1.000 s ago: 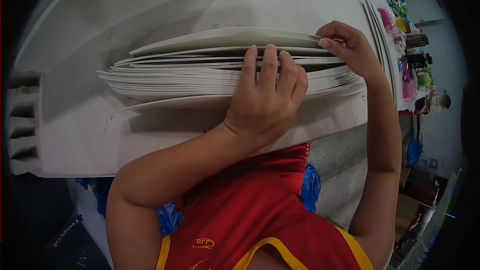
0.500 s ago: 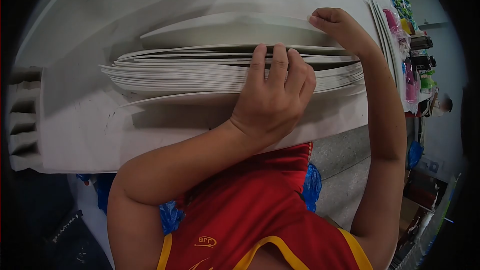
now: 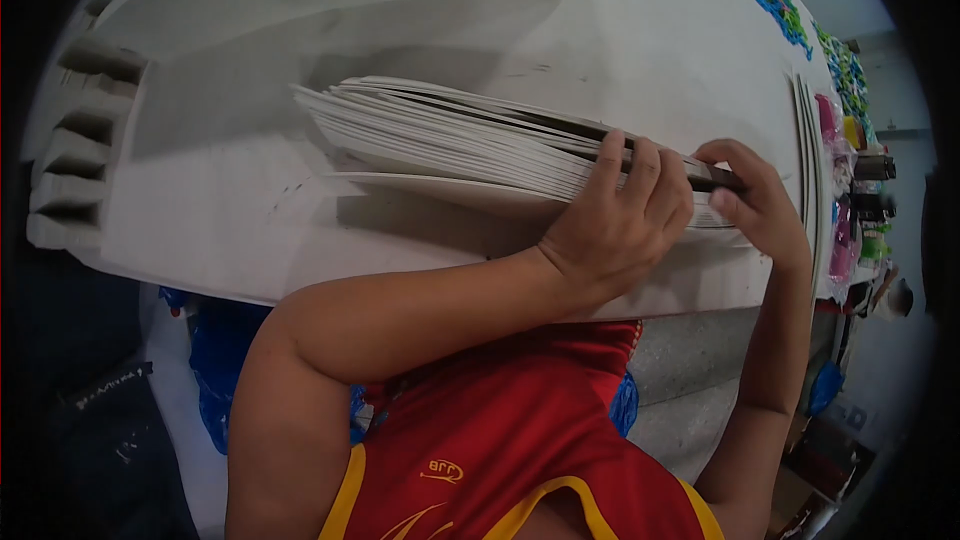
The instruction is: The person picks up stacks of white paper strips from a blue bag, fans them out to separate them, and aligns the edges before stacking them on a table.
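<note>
A thick stack of thin white boards (image 3: 450, 140) lies on the white table, its layered edges facing me and slightly fanned at the left end. My left hand (image 3: 625, 215) is curled over the stack near its right end, fingertips at the far edge and thumb hidden. Just to its right, my right hand (image 3: 750, 195) pinches the stack's right end between thumb and index finger. A dark gap shows among the upper boards there. One lower board (image 3: 440, 188) stands a little apart on the near side.
A large white sheet (image 3: 350, 0) lies at the back left of the table (image 3: 200, 240). Wavy white pieces (image 3: 75, 165) line the left edge. Upright white boards (image 3: 808, 160), blue-green pieces (image 3: 770, 0) and pink packages (image 3: 843, 240) are at the right.
My right hand has come down from beyond the stack to its right end. My left hand has shifted right along it. The raised, arched board behind the stack no longer stands apart. The view has tilted.
</note>
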`<state>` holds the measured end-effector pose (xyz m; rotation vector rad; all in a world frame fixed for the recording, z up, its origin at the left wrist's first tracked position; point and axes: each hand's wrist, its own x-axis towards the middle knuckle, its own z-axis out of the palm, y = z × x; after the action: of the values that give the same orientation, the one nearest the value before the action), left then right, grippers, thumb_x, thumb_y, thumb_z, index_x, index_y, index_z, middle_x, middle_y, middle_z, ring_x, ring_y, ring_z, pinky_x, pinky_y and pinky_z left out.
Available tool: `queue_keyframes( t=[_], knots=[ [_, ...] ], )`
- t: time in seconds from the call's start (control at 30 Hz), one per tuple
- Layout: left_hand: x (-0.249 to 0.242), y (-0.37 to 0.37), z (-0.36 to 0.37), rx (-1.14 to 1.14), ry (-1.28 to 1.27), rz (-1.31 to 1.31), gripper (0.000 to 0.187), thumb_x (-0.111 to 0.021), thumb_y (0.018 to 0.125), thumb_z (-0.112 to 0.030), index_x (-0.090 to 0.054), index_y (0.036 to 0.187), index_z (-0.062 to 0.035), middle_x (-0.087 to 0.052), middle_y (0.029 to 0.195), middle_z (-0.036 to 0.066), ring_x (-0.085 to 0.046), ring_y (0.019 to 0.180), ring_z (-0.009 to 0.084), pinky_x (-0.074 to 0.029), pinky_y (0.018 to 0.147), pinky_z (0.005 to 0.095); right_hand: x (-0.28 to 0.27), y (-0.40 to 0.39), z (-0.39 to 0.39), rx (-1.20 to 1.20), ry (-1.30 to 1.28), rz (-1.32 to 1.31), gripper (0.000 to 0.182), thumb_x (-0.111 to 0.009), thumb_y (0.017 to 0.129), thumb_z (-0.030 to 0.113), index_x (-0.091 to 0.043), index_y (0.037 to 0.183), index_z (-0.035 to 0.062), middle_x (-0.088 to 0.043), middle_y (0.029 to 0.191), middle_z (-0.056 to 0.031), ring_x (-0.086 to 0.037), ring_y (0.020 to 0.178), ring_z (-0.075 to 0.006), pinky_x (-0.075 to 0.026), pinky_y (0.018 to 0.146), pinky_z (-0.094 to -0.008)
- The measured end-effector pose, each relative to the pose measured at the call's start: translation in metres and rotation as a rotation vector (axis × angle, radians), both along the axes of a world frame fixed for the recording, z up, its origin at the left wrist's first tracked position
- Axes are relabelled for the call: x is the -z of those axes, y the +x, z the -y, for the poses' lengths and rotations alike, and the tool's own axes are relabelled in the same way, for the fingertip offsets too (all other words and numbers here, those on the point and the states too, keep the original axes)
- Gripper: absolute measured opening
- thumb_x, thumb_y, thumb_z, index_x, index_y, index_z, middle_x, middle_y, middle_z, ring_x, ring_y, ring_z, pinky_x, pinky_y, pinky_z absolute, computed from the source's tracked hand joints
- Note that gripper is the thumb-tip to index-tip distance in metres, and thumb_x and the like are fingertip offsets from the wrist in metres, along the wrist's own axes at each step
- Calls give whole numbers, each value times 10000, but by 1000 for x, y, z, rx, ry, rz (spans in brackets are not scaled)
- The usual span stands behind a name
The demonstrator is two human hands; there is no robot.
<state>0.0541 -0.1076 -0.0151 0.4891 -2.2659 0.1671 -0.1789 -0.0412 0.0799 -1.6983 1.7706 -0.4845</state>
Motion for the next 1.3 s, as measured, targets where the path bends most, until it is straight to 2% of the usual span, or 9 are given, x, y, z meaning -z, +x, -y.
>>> queue_keyframes(
  t=[0.03, 0.07, 0.27, 0.37, 0.53, 0.8, 0.93, 1.03, 1.3],
  knots=[
    [1, 0, 0, 16, -19, -49, 328, -585, 932, -236, -670, 1160, -17, -646, 1202, 221, -622, 1132, 393, -506, 1022, 564, -3, 0, -9, -67, -53, -141, 583, -856, 862, 336, -641, 1295, 11, -642, 1325, -148, -601, 1258, -314, -482, 1076, -416],
    [0, 2, 0, 43, -2, -46, 397, -586, 934, -240, -653, 1242, 0, -630, 1262, 251, -614, 1141, 399, -498, 1022, 556, -4, 2, -12, -194, -100, -362, 853, -958, 689, 322, -587, 1405, 46, -626, 1410, -151, -545, 1332, -388, -404, 1164, -476],
    [-5, 9, -3, 7, 14, 113, 528, -610, 917, -253, -628, 1356, 39, -574, 1401, 318, -583, 1196, 418, -449, 1051, 540, 14, 22, -25, -92, -218, -535, 1039, -1000, 523, 202, -546, 1450, 81, -629, 1385, -129, -562, 1304, -367, -371, 1181, -484],
    [-10, 12, -3, 21, 55, 152, 611, -695, 886, -316, -609, 1395, 11, -603, 1342, 285, -556, 1226, 412, -406, 1071, 524, 13, 22, -25, -76, -198, -474, 991, -963, 492, 119, -562, 1396, 58, -627, 1342, -145, -554, 1299, -381, -393, 1138, -478],
    [-50, 49, 23, -51, 401, 477, 869, -894, 737, -452, -567, 1443, -64, -643, 1186, 173, -558, 1198, 354, -366, 1050, 506, 5, 28, -27, -55, -194, -518, 843, -979, 574, 197, -616, 1323, 62, -677, 1275, -142, -601, 1247, -367, -434, 1111, -471],
    [-56, 137, 56, 100, 305, 300, 633, -959, 623, -436, -655, 1019, -45, -670, 988, 146, -663, 979, 378, -522, 848, 471, 0, 50, -41, -53, -256, -506, 714, -959, 641, 225, -660, 1271, 74, -721, 1176, -114, -663, 1129, -351, -487, 1039, -441],
    [-86, 181, 42, -2, 417, 362, 646, -990, 586, -350, -663, 1059, -56, -678, 1028, 152, -657, 1004, 381, -520, 866, 478, 16, 84, -44, -197, -466, -512, 693, -935, 683, 275, -659, 1295, 103, -709, 1214, -98, -655, 1164, -305, -496, 1025, -426],
    [-61, 203, 46, -42, 471, 357, 680, -990, 581, -334, -674, 1115, -55, -690, 1078, 158, -649, 1058, 386, -512, 914, 475, 35, 101, -43, -191, -400, -478, 701, -911, 719, 345, -648, 1321, 101, -704, 1248, -103, -652, 1186, -301, -485, 1047, -425],
    [-52, 297, 86, -280, 534, 387, 711, -962, 528, -207, -700, 1177, -81, -696, 1183, 141, -617, 1156, 393, -484, 998, 474, 34, 11, -95, 104, -333, -530, 769, -909, 698, 481, -669, 1323, 104, -688, 1272, -116, -600, 1273, -342, -382, 1155, -515]
  ],
)
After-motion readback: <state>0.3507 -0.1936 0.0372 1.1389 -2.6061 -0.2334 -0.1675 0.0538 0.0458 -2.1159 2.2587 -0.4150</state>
